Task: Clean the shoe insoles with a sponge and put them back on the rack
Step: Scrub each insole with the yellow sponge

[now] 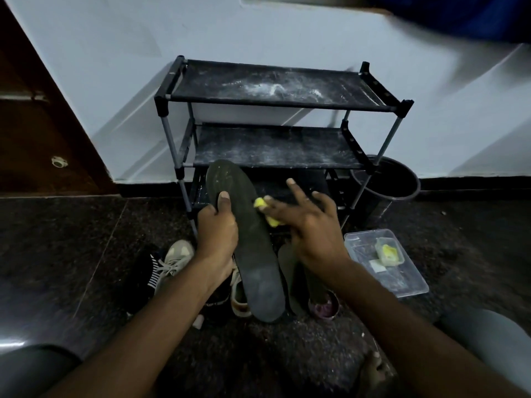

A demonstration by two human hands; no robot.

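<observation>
A long dark insole (253, 254) is held up in front of the black shoe rack (275, 104), toe end pointing away. My left hand (217, 228) grips its left edge, thumb pressed on the top face. My right hand (304, 222) pinches a small yellow sponge (265, 211) against the insole's right edge, with the other fingers spread. A second dark insole (290, 271) lies on the floor under my right wrist, partly hidden.
Both dusty rack shelves hold nothing. Several shoes (172, 262) lie on the dark floor by my left forearm. A clear plastic box (385, 262) with a small yellow item stands at the right, and a black bin (388, 182) sits beside the rack.
</observation>
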